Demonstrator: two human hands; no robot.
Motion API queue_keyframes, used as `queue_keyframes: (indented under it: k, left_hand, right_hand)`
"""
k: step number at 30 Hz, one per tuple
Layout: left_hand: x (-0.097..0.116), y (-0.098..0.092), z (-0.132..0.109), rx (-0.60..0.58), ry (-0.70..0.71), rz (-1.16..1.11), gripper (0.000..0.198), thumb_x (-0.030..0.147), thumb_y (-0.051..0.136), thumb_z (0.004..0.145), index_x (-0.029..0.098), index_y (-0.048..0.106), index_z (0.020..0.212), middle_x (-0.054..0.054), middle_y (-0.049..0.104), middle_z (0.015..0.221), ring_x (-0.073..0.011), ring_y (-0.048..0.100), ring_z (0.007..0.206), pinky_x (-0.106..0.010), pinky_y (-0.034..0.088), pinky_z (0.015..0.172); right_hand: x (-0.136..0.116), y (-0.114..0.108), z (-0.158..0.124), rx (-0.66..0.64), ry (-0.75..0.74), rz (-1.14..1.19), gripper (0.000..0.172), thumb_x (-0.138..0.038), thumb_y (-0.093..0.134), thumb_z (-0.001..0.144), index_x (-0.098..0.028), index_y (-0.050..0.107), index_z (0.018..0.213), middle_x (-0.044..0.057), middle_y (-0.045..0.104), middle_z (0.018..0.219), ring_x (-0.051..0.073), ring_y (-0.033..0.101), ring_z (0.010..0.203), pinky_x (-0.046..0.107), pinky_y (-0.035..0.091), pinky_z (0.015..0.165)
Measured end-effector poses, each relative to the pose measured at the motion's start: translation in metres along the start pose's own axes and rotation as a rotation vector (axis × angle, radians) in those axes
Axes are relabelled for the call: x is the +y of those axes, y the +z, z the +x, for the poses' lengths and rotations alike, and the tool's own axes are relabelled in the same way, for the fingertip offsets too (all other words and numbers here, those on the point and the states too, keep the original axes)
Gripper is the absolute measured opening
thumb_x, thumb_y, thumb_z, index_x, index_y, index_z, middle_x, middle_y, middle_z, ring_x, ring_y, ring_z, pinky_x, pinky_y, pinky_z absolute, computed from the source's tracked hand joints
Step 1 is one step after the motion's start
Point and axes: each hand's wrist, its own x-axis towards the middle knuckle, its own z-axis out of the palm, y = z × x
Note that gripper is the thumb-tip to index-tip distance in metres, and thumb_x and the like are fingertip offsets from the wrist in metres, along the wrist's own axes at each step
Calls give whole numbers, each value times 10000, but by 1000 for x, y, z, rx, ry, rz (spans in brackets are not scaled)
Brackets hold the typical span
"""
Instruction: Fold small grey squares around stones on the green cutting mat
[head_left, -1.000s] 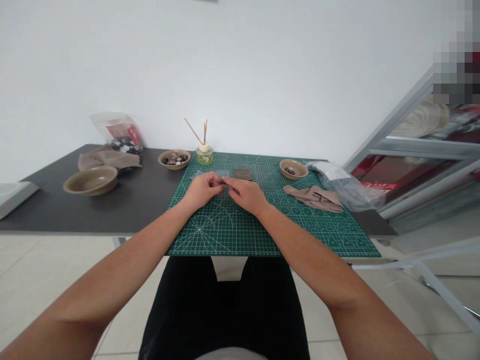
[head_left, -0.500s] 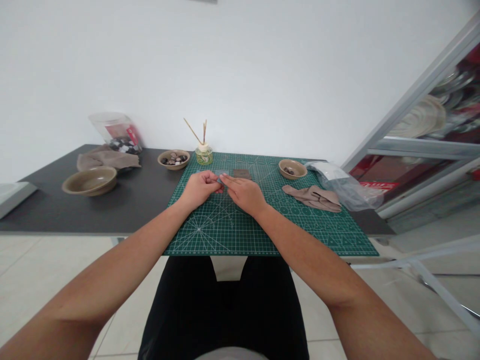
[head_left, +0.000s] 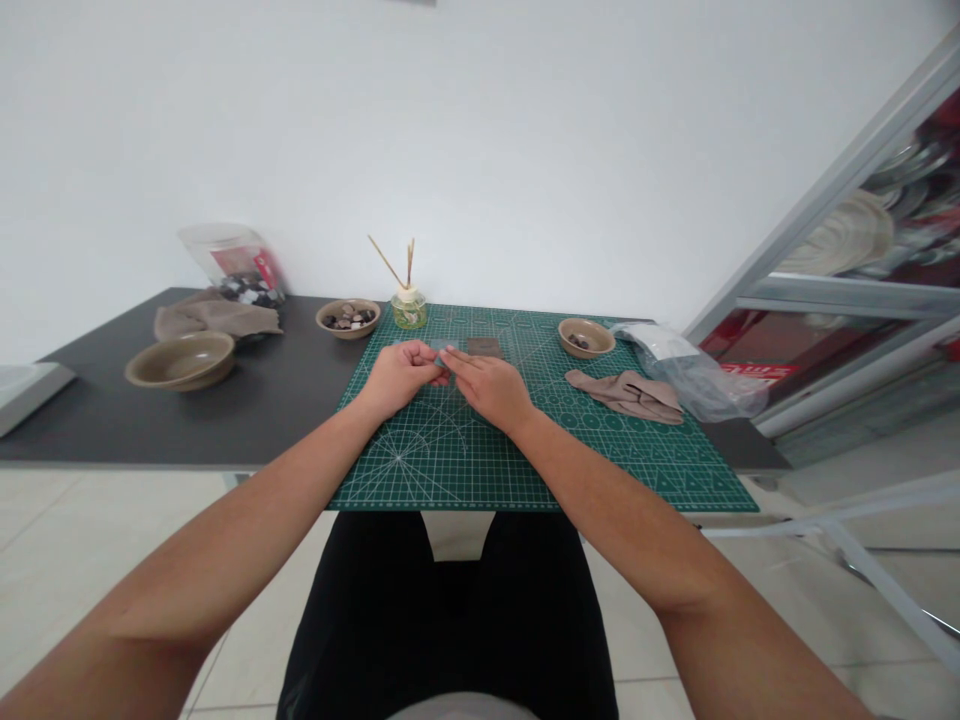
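My left hand [head_left: 401, 380] and my right hand [head_left: 491, 388] meet above the green cutting mat [head_left: 420, 470], fingertips together. Between them shows a small blue-grey piece [head_left: 440, 358], pinched by the right fingers and thumb; its kind is too small to tell. The left fingers are curled closed right beside it, and whatever they grip is hidden. Just behind the fingertips lies a flat grey-blue square [head_left: 444, 344] on the mat, partly covered. A flat brown square [head_left: 484, 347] lies to its right, behind my right hand.
At the left stand an empty-looking bowl [head_left: 180, 365], a cloth [head_left: 217, 318], a tub of stones [head_left: 232, 265] and a bowl of pebbles [head_left: 349, 330]. A reed diffuser [head_left: 409, 307] stands near the wall. At right are a small bowl [head_left: 586, 350], a crumpled cloth [head_left: 630, 393] and a plastic bag [head_left: 690, 370].
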Motion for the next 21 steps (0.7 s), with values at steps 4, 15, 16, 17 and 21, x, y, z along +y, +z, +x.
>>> queue_keyframes:
  k: [4,15,16,17,21]
  left_hand:
    - [3,-1,-3,18,11,-2,272,307,791,655,169,580,757,-18,718,639,-159,694,613,-277,544,638]
    - [-1,-2,0,-6,41,27,195,225,731,637,179,574,743,9,706,639,-156,695,636,-270,539,654]
    - [-1,-2,0,-4,45,17,213,245,744,641,179,569,743,8,703,637,-154,691,630,-273,540,654]
    - [0,-1,-1,-3,51,9,235,269,757,646,179,565,747,6,700,637,-152,688,625,-277,541,658]
    - [2,-1,-2,-10,61,-13,331,379,793,656,177,553,765,0,693,659,-153,686,635,-298,549,684]
  right_hand:
    - [3,-1,-2,21,40,0,470,-161,449,974,-242,535,1429,27,556,1451,194,643,1201,368,509,1035]
    - [2,6,-1,41,-15,-12,459,-167,446,975,-247,549,1415,18,537,1468,183,647,1189,349,513,1012]
    - [3,5,-2,48,-8,-8,458,-170,445,976,-243,549,1416,20,542,1463,185,648,1189,352,512,1012]
    - [4,4,-2,53,0,-5,458,-175,443,978,-243,547,1418,19,547,1459,187,649,1187,353,513,1010]
    - [4,1,-3,70,29,5,460,-188,442,981,-267,539,1424,5,563,1447,181,646,1190,349,511,1002]
